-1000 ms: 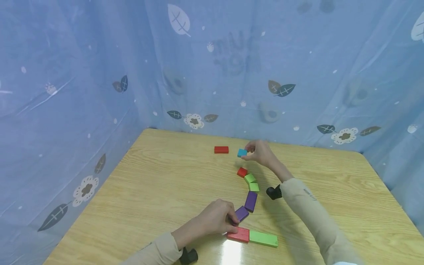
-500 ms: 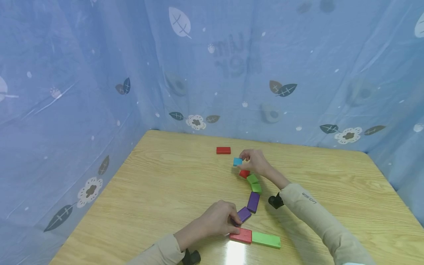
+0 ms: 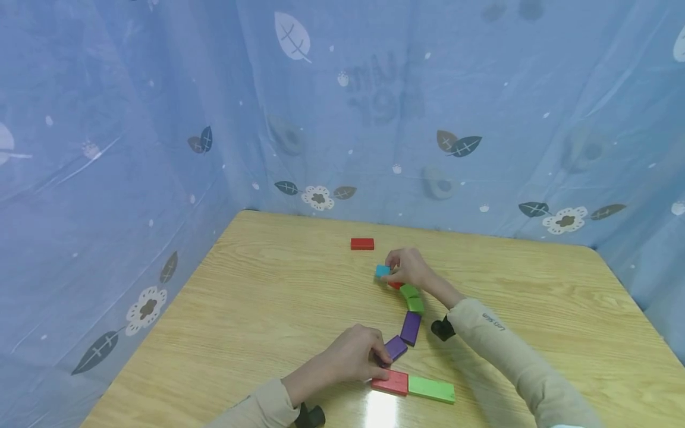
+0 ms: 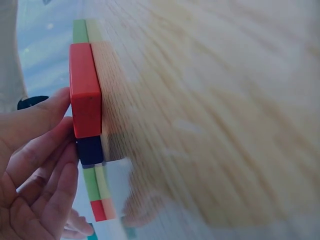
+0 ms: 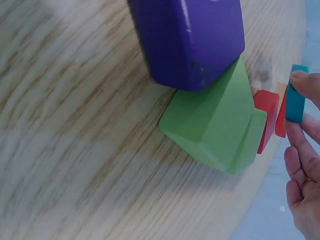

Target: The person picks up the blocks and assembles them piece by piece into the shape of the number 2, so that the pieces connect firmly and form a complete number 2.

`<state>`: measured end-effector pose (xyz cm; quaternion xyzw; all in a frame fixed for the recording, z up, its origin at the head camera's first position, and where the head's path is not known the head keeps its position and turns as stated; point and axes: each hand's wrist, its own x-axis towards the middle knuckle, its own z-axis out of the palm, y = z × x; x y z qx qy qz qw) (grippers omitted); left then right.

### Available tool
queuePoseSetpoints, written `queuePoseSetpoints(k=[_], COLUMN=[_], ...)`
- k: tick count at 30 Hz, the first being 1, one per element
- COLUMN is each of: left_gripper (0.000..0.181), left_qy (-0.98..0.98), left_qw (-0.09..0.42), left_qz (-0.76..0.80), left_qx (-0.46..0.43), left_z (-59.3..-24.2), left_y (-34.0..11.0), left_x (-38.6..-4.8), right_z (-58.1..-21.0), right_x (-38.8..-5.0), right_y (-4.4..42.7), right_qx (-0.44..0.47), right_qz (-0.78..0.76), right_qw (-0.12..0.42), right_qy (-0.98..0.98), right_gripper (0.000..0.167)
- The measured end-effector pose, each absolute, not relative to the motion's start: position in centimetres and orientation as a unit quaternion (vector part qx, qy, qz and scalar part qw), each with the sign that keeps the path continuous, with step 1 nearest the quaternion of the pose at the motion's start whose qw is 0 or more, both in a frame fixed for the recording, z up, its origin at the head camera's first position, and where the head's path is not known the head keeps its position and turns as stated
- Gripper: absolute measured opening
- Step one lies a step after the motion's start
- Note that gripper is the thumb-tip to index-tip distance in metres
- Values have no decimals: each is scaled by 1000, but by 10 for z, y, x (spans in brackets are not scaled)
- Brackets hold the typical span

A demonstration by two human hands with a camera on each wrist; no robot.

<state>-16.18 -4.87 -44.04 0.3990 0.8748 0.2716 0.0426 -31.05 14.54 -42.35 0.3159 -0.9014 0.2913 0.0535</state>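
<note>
In the head view my left hand (image 3: 353,355) rests at the left ends of a red block (image 3: 390,382) and a purple block (image 3: 395,348). Its thumb touches the red block and its curled fingers are at the purple one. Farther back, my right hand (image 3: 411,267) pinches a small blue block (image 5: 295,95) between thumb and fingers. Just beyond the near end of the curved row, a small red block (image 5: 267,112) is partly covered by that hand. Two green wedge blocks (image 3: 412,297) and another purple block (image 3: 411,328) continue the row.
A long green block (image 3: 431,390) adjoins the red block's right end. One more red block (image 3: 362,244) lies apart near the back of the wooden table (image 3: 257,285). A blue patterned curtain (image 3: 374,119) hangs behind and at the sides.
My right hand has brought the blue block nearer and slightly left, down beside the far end of the row. The left hand has stayed at the red and purple blocks.
</note>
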Motion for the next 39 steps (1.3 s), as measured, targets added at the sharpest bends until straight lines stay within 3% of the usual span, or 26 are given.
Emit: queuePoseSetpoints(k=[31,39], left_gripper=[16,17], left_qy=[879,879], left_qw=[61,61], left_qz=[268,272], left_qx=[391,386], left_z=[-438,-438], left_y=[-48,-48], left_x=[-162,-162], right_z=[-429,-427], right_x=[-309,-312], right_y=[149,151], right_qx=[279,285], right_qz=[227,235], right_qw=[19,26], right_qy=[-933,-929], right_gripper=[27,19])
